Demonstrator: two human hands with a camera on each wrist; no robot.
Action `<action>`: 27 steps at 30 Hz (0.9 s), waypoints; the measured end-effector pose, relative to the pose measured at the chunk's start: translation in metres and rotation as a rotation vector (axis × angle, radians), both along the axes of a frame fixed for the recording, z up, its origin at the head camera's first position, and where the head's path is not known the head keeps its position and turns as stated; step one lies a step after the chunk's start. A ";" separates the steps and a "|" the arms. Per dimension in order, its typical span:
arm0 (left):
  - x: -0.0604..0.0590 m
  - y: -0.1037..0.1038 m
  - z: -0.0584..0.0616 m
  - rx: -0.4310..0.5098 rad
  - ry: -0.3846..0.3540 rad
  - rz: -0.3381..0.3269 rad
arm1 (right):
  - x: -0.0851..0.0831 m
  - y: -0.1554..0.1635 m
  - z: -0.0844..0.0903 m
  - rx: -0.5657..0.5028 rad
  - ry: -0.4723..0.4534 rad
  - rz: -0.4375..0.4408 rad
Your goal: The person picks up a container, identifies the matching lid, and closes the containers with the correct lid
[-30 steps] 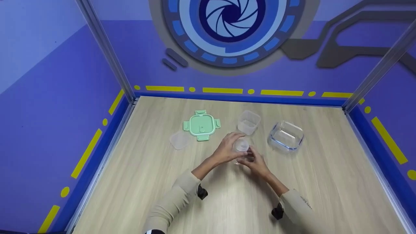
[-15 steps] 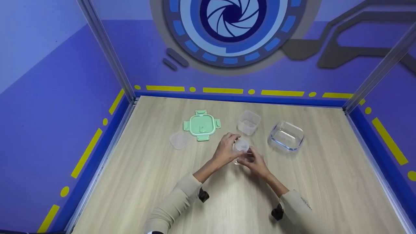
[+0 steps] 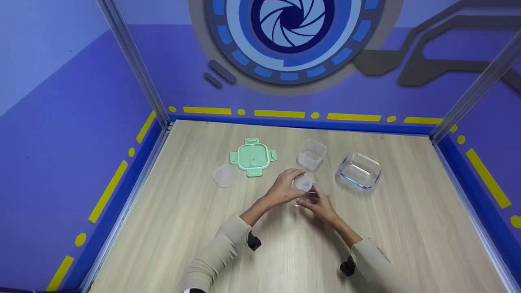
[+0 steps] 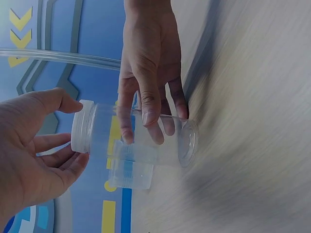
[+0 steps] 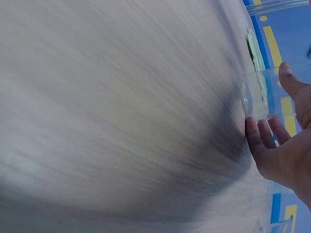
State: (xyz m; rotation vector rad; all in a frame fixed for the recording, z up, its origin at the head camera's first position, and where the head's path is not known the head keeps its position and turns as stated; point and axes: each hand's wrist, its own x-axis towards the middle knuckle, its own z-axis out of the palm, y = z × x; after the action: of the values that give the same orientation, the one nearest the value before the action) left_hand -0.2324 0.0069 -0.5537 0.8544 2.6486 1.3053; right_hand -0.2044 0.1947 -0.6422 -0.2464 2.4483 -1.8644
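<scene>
A clear cylindrical jar (image 4: pixel 182 145) stands upright on the table between both hands, topped by a whitish screw lid (image 3: pixel 303 183). My left hand (image 3: pixel 281 189) grips the lid from the left, thumb on one side and fingers round the other. Lower down, my right hand (image 3: pixel 321 205) holds the jar's body, as the left wrist view also shows, with its thumb and fingers spread round the wall. The right wrist view has my right hand (image 5: pixel 286 150) close to the tabletop, fingertips around the jar's lower part. The hands hide part of the jar in the head view.
Behind the jar stands a frosted square container (image 3: pixel 311 154). A glass container (image 3: pixel 359 171) is at right. Left lie a green lid (image 3: pixel 253 156) with clips and a frosted flat lid (image 3: pixel 226 176). Blue walls (image 3: pixel 203 89) bound the table (image 3: pixel 183 244) at the back and sides.
My left hand's fingers shift a little around the jar lid, its wrist tilting slightly and back. The right hand stays on the jar's body. The other containers and lids have not moved.
</scene>
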 end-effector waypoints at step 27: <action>0.014 0.009 0.001 -0.092 0.130 0.176 | 0.001 -0.007 0.000 0.076 0.024 -0.068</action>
State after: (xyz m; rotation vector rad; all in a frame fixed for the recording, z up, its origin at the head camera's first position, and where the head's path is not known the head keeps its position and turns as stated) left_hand -0.2188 0.0161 -0.5526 0.7316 2.9188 1.1876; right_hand -0.2035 0.1879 -0.6418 -0.1852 2.5684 -1.7995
